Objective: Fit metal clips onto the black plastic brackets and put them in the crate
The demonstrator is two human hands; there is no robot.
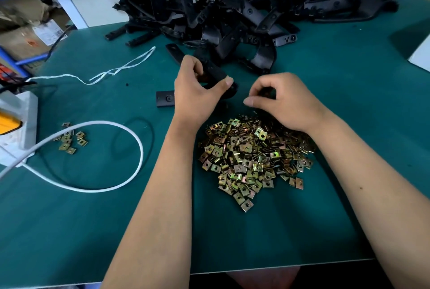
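— Well, green bench mat (349,125) first: why the heap of black brackets (232,9) at the far edge?
— Kept within reach, probably, beyond the pile of brass-coloured metal clips (251,160) right under the wrists.
— And the left hand (195,93)?
— Curled round one bracket (216,74), steadied for fitting.
— Right hand (283,100)?
— Fingers bent, tips pinched together; contents impossible to tell. No crate in view.

A black bracket (218,77) sits in my left hand (195,93), at frame centre. Behind it, along the top of the frame, more black brackets lie heaped in a tangled pile (244,9). Small brass-coloured square clips (253,156) form a loose mound at lower centre, under my right wrist.
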